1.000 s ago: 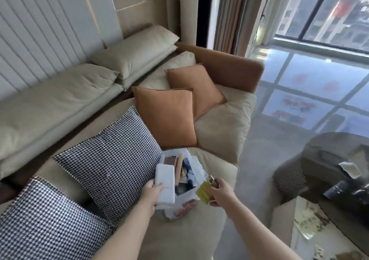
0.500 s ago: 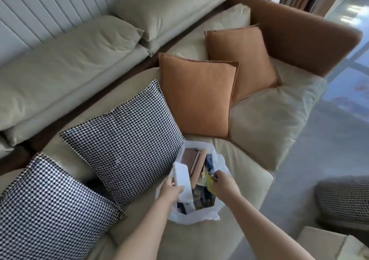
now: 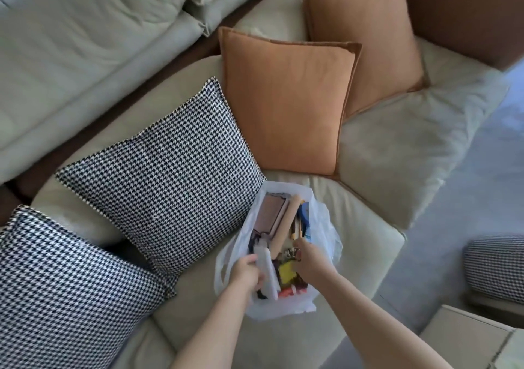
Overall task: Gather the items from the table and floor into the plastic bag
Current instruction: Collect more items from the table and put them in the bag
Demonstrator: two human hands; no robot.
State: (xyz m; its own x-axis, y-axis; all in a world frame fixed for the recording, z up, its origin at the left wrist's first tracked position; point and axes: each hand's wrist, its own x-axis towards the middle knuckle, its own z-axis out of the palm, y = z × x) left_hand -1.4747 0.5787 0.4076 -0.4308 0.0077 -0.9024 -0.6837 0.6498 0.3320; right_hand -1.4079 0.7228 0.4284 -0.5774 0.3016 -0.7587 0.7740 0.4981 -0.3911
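Fingers [image 3: 251, 262] of left hand [image 3: 243, 273] clasp white box [image 3: 266, 269], long axis pointing down into plastic bag [image 3: 235, 244] directly beneath; right hand's [image 3: 309, 261] grip unclear.

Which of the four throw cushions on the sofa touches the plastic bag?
The nearer-centre houndstooth cushion: its right corner meets the plastic bag. The other houndstooth cushion and both orange cushions lie apart.

Beige sofa [image 3: 377, 153], its back cushions [image 3: 85, 45] running from 9 to 12 o'clock and a brown armrest [image 3: 465, 14] at 1 o'clock. Two orange pillows, one [image 3: 286, 105] near centre and a second [image 3: 365, 37] partly behind it toward 1 o'clock; two houndstooth pillows, one [image 3: 167, 176] at 9 o'clock and another [image 3: 62, 292] at 8 o'clock. A further houndstooth-covered item [image 3: 496, 266] stood at 4 o'clock on grey floor [image 3: 467, 187].
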